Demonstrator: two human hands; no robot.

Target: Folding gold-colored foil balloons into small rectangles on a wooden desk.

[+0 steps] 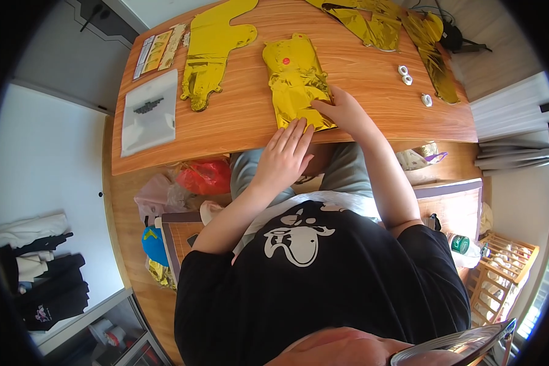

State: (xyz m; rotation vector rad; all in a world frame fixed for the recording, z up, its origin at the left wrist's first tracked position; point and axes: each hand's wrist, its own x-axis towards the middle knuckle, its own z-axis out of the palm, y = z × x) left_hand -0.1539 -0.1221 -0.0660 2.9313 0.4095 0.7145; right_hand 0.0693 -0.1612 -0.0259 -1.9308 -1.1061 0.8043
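A flat gold foil balloon [293,76], folded into a long rectangle with a red round spot near its far end, lies in front of me on the table. My left hand [285,148] rests on its near edge, fingers stretched out flat and a little apart. At the right edge of the foil is my right hand [346,113], thumb spread away from the fingers and touching the foil. Some of the right fingers are hidden behind the hand. Neither hand visibly grips anything.
Left on the wooden table [238,131] lie another flat gold foil balloon [212,49], a clear plastic sleeve [150,116] and printed cards [154,52]. More gold foil [372,24] is at the far right, near small white rolls [404,74]. A red bag [206,177] sits below the table edge.
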